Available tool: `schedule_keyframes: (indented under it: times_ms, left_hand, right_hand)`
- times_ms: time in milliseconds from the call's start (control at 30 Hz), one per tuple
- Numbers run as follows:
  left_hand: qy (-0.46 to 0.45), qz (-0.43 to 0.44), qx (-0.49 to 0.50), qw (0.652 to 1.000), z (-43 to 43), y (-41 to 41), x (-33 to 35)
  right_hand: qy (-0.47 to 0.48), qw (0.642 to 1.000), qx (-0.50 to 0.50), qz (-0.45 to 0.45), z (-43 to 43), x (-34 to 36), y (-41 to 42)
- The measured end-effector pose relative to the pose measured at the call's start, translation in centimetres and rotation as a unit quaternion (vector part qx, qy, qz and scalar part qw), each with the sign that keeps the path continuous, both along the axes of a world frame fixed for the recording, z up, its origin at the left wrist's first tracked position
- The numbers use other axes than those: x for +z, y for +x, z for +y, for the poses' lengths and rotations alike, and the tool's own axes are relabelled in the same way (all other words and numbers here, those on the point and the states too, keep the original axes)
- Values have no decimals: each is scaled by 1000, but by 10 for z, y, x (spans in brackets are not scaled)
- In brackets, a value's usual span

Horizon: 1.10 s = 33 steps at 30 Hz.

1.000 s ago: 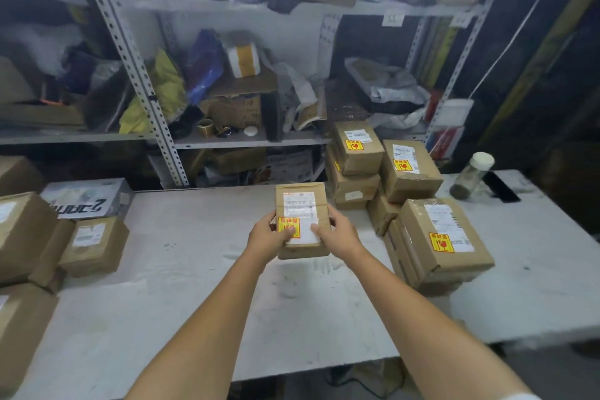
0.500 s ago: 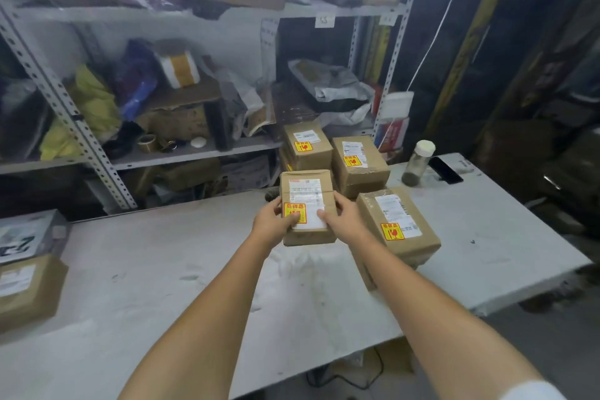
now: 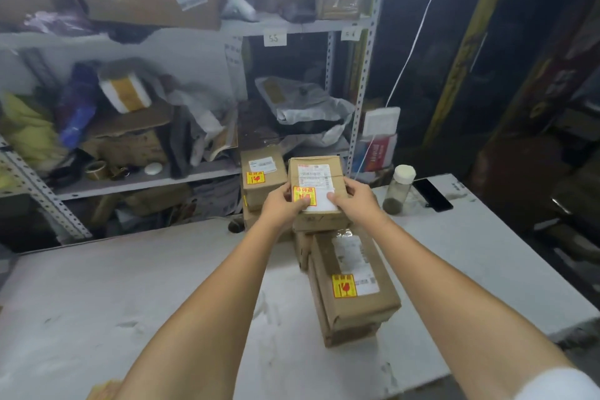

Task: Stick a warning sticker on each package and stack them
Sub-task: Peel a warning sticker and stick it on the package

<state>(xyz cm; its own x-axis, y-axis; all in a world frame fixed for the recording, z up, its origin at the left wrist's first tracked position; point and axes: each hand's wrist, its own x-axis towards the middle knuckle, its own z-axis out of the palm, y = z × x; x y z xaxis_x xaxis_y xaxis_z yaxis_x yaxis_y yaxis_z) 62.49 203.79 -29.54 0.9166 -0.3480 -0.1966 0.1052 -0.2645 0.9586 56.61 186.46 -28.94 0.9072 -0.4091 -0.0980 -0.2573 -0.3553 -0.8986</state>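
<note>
the small brown cardboard package, bearing a white shipping label and a yellow-and-red warning sticker, is held over the rear stack of stickered boxes. it sits just beside the brown box with its own yellow sticker on the left. the left hand grips the package's left edge, thumb curled onto the sticker. the right hand grips the right edge, thumb on the label. whether the underside already touches the box below cannot be told (the hands hide the seam).

judged step: setting the package down on the stack.

hazards:
- releasing off-centre would leave an overhang toward the larger brown carton in front, and the package could slide off.
- pushing too far right risks knocking the clear jar with a white lid on the white table.
- a thumb dragged across the sticker could lift its edge.
</note>
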Motion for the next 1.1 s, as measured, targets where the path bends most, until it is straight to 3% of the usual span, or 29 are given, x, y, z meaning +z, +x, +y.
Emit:
schedule_keyframes:
  times_ms: [300,900,1100]
  left_hand:
    - [23,22,45,998,-68,46,-8]
    - [78,26,37,996,-73,67,-6]
    - [152,2,4,988,-67,63,1]
  right_hand:
    - [17,999,27,23,-60,-13,56]
    - [53,995,67,43,-72,-21,88]
    - [-57,996,44,48,-71,-15,87]
